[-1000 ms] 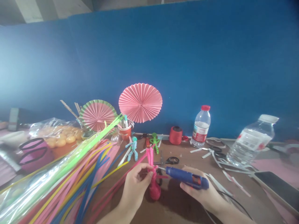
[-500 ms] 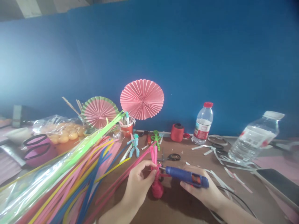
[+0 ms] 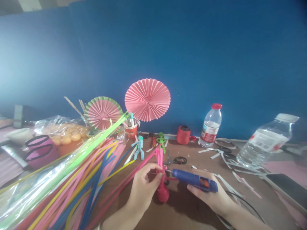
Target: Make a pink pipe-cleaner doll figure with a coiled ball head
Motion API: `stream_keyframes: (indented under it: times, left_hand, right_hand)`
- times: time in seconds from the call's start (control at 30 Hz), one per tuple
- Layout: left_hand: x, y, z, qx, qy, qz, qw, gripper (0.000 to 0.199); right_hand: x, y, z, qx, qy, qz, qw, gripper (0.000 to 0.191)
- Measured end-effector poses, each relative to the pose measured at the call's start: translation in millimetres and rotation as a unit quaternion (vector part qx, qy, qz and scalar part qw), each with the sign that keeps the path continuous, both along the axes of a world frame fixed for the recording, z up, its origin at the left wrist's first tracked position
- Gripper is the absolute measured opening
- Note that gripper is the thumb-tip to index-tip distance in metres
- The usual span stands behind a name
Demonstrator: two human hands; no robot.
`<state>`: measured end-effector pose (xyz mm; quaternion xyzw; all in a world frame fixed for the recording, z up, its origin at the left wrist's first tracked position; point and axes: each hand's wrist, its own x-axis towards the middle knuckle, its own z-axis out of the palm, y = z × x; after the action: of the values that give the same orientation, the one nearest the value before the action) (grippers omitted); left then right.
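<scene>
My left hand (image 3: 145, 182) pinches a pink pipe-cleaner figure (image 3: 162, 193) between thumb and fingers, its round wrapped end pointing down toward me. Two pink strands stick up above the pinch. In my right hand (image 3: 211, 195) is a blue glue gun (image 3: 193, 179), held sideways with its metal nozzle at the figure, close to my left fingertips. Whether the tip touches the figure I cannot tell. Farther back stand a light blue pipe-cleaner figure (image 3: 139, 148) and a green one (image 3: 161, 142). Scissors with black handles (image 3: 179, 160) lie just behind the pink figure.
Bundles of coloured pipe cleaners (image 3: 79, 185) spread over the left side. Two water bottles (image 3: 211, 126) stand at the right, near a phone (image 3: 287, 188) and white paper strips. Pleated paper fans (image 3: 147, 99), a pen cup (image 3: 131, 131) and a red tape measure-like object (image 3: 183, 135) line the back.
The view has shifted slightly, so most things sit a little farther right. Both hands keep their hold, and the glue gun's nozzle stays at the pink figure.
</scene>
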<state>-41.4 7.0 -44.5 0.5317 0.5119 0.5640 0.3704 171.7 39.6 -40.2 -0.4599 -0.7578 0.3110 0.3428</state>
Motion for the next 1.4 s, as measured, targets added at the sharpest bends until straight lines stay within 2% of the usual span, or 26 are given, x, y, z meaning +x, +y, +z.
stream_keyframes:
  times: [0.37, 1.07, 1.4]
  left_hand:
    - [0.5, -0.4, -0.9, -0.017, -0.003, -0.005, 1.000, 0.006]
    - [-0.7, -0.2, -1.3, -0.011, -0.005, 0.001, 1.000, 0.007]
    - [-1.1, -0.2, -2.3, -0.009, -0.002, 0.005, 1.000, 0.007]
  right_hand:
    - [-0.8, -0.1, -6.1, 0.007, 0.006, -0.002, 1.000, 0.013]
    - [-1.3, 0.2, 2.1, -0.008, 0.009, 0.034, 0.999, 0.016]
    - [-0.8, 0.9, 0.0, -0.020, 0.007, 0.011, 1.000, 0.015]
